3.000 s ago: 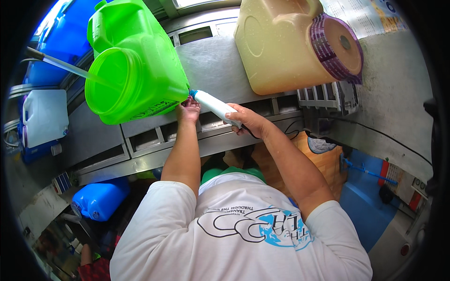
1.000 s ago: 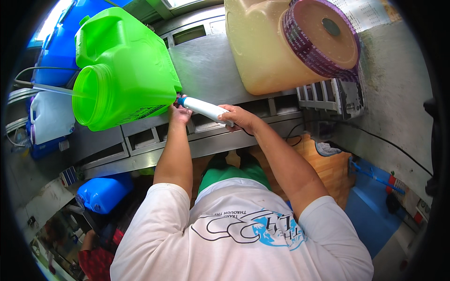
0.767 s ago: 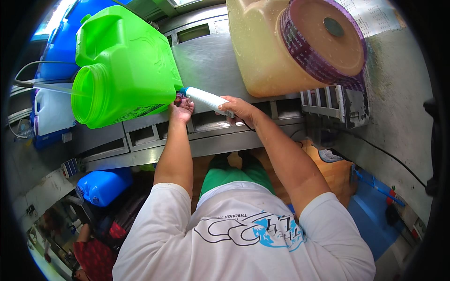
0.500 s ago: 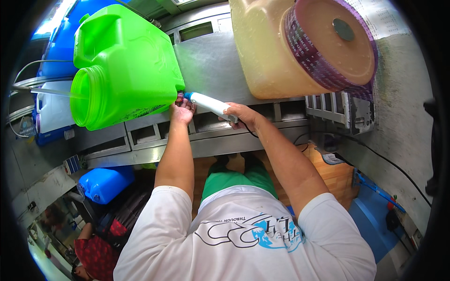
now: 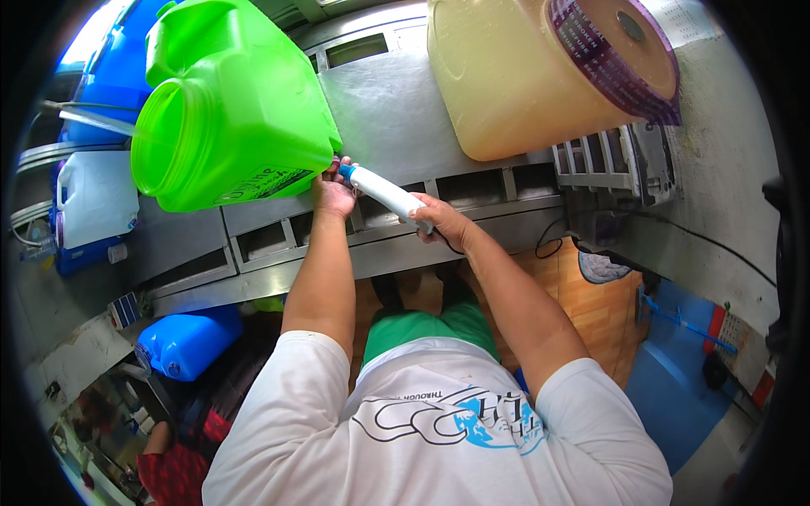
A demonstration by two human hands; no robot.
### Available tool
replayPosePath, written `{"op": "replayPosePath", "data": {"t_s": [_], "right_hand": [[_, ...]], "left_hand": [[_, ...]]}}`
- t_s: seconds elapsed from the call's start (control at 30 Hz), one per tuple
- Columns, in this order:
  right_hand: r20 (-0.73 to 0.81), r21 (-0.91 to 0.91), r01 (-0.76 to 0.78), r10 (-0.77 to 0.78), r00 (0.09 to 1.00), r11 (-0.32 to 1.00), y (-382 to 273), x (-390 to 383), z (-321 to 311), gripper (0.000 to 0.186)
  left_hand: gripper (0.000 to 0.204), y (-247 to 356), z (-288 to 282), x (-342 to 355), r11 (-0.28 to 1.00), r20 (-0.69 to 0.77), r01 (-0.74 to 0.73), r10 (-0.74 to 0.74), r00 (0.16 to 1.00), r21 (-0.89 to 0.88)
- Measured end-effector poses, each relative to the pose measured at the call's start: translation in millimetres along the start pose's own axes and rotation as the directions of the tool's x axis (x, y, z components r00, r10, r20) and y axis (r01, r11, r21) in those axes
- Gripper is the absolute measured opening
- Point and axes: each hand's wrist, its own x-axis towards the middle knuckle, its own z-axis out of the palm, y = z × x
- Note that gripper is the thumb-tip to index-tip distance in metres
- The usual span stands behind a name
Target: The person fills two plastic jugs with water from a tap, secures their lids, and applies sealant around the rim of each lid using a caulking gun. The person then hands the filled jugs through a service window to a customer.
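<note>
Found a cramped room all round, with a wood-toned floor (image 5: 591, 312) underfoot and a blue jug (image 5: 187, 341) low at the left. Stood facing a long metal bench (image 5: 392, 110), shiny on top and slotted along its near edge. Saw a beige jug (image 5: 506, 84) at the right, with a purple band around its lid, and a green jug (image 5: 261, 101) well apart from it at the left, wide mouth uncovered. Held a white handheld tool (image 5: 381, 191) over the near edge, ahead and to the left of the right hand (image 5: 445, 221), long axis slanting from there to a blue tip just beside the green jug's near right corner. Gripped its rear end in that hand. Had the left hand (image 5: 335, 198) palm up at that corner, nearer to the tip, fingers beside a small reddish fitting (image 5: 335, 165). Could not tell there between a closed grip and a loose curl.
</note>
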Motion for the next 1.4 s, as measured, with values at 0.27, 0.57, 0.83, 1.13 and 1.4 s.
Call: {"op": "replayPosePath", "data": {"t_s": [0.27, 0.57, 0.83, 1.13, 1.4], "right_hand": [[-0.219, -0.272, 0.335, -0.397, 0.891, 0.902, 65.4, -6.8, 75.6, 0.07], [-0.438, -0.744, 0.161, -0.655, 0.615, 0.649, 121.8, 31.4, 175.5, 0.078], [-0.513, -0.761, 0.044, -0.641, 0.572, 0.648, 96.3, 30.2, 226.5, 0.079], [-0.509, -0.792, -0.006, -0.653, 0.561, 0.611, 44.2, -7.9, 183.2, 0.073], [-0.314, -0.337, 0.342, -0.447, 0.838, 0.877, 7.1, -142.8, 110.5, 0.063]], "left_hand": [[0.083, 21.2, -36.7, -38.7, 0.926, 0.06, 0.072, -0.101, 0.993, 0.37], [0.055, 74.0, -194.6, -138.1, 0.65, 0.144, -0.057, -0.082, 0.986, 0.758], [0.057, 120.0, -270.9, -190.1, 0.606, -0.005, 0.011, -0.013, 1.0, 0.796], [0.056, 115.2, -248.2, -181.8, 0.521, 0.263, -0.226, 0.002, 0.965, 0.823], [0.074, 93.7, -7.2, -244.1, 0.368, 0.851, -0.803, 0.054, 0.522, 0.47]]}}
